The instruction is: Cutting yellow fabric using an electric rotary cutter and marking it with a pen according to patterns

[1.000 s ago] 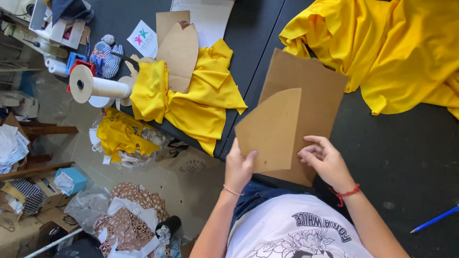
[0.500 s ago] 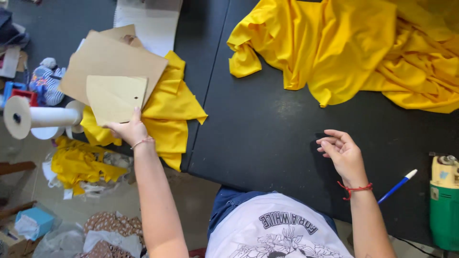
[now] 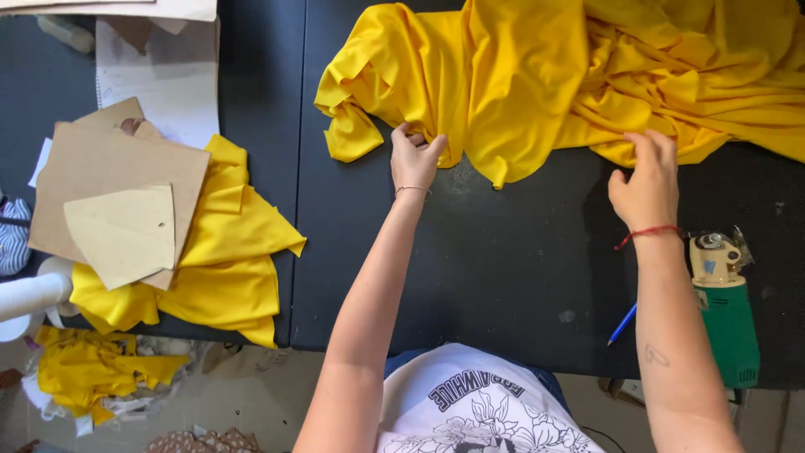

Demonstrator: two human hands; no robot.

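A large crumpled yellow fabric (image 3: 537, 75) lies across the far side of the black table (image 3: 470, 268). My left hand (image 3: 414, 158) pinches its near edge at the left part of the cloth. My right hand (image 3: 646, 180) grips the near edge further right. Brown cardboard pattern pieces (image 3: 117, 210) rest at the left on a stack of cut yellow fabric pieces (image 3: 231, 260), apart from both hands.
A green and cream electric cutting machine (image 3: 725, 310) stands at the right near edge, a blue pen (image 3: 621, 325) beside it. White paper (image 3: 168, 80) lies at the far left. Yellow scraps (image 3: 92, 373) lie on the floor, and a white roll (image 3: 29, 295) juts in at the left.
My left hand has put the cardboard pieces down on the yellow stack and moved right to the big fabric. My right hand has reached forward and taken hold of the fabric's edge.
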